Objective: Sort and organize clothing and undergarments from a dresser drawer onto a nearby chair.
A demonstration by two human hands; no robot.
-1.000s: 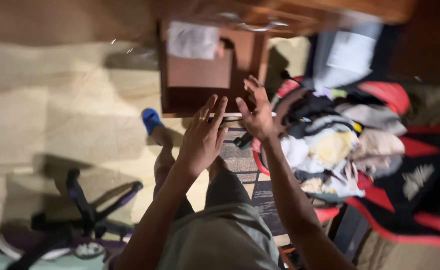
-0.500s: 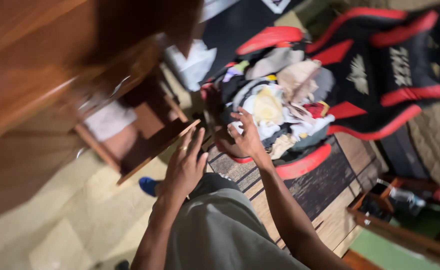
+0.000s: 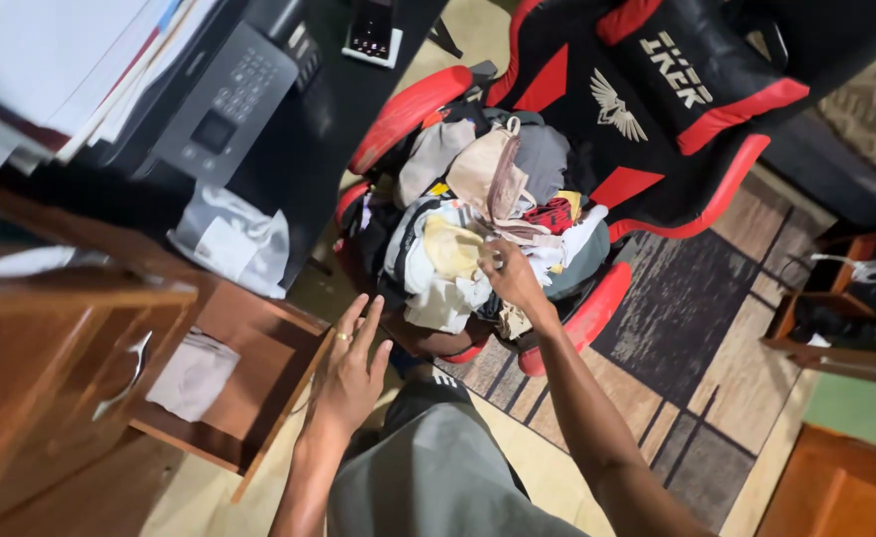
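Presently listed: pile of clothes (image 3: 478, 234), mixed colours, heaped on the seat of a red-and-black chair (image 3: 657, 119). Right hand (image 3: 512, 278) rests on the near edge of the heap, fingers curled into the cloth; what exactly they clamp cannot be told. Left hand (image 3: 348, 373) hangs apart from the heap, nearer the body, fingers spread and holding nothing, beside an open wooden drawer (image 3: 259, 378). The heap lies ahead and right of the left hand; the right is the nearer. Printer (image 3: 219, 99) on the worktop (image 3: 348, 89) at left.
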